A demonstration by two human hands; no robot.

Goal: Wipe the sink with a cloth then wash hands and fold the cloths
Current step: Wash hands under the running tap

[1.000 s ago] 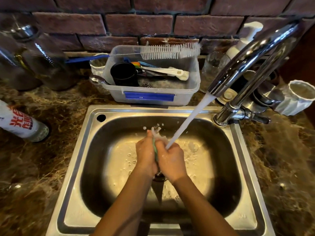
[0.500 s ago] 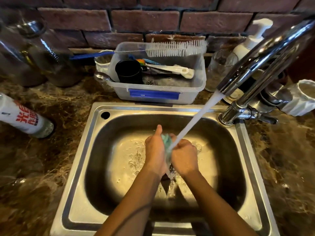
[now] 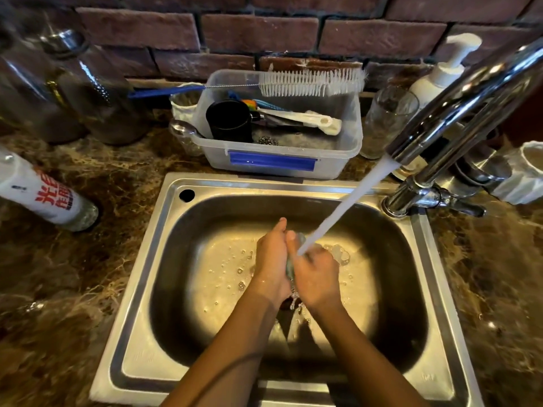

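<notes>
Over the middle of the steel sink [image 3: 152, 289] my left hand [image 3: 271, 259] and my right hand [image 3: 318, 277] are pressed together. Between the palms is a small pale green cloth [image 3: 291, 267], mostly hidden, with a bit showing at the top and along the gap. Both hands hold it. Water runs from the chrome tap [image 3: 458, 101] in a white stream [image 3: 343, 207] that lands on the cloth and my right hand. Drops and bubbles lie on the sink floor around the hands.
Behind the sink stands a clear plastic tub [image 3: 282, 160] with a black cup, utensils and a white bottle brush [image 3: 311, 82] across it. A soap pump bottle [image 3: 440, 71] and a glass [image 3: 388, 118] stand at the back right, jars at the back left, a white spray can [image 3: 44, 198] lies left.
Both hands keep rubbing the cloth under the stream. They have shifted slightly, and less of the cloth shows above them than before. The view moved down a little.
</notes>
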